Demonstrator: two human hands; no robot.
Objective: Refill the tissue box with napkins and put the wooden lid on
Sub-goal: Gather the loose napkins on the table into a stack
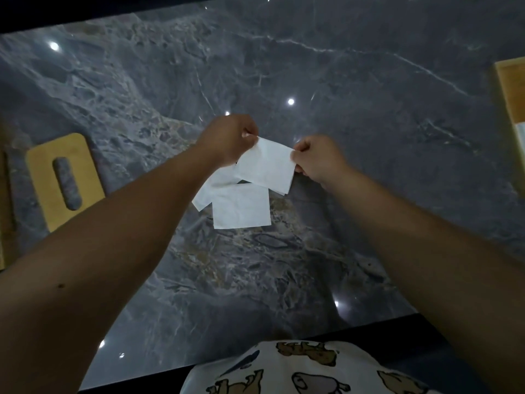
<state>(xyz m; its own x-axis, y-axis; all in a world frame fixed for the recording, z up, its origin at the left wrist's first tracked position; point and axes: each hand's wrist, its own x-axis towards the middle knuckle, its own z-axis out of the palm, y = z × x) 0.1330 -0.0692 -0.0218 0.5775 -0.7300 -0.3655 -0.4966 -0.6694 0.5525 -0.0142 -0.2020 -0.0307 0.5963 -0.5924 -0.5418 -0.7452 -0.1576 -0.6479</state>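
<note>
Aloft, napkin (265, 163) between both hands

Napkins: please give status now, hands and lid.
Left hand and right hand pinch one napkin, lifted. Two napkins on table. Wooden lid lies left, untouched. Nothing blocking.

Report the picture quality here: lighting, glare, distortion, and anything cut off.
Head view: dim overall; small bright glare spots from lamps dot the glossy marble table. The wide lens bends the table edges and stretches the forearms. Left hand and right hand, pinching a napkin, are sharp enough. The wooden lid is clear; a wooden thing is cut off at the right edge.
</note>
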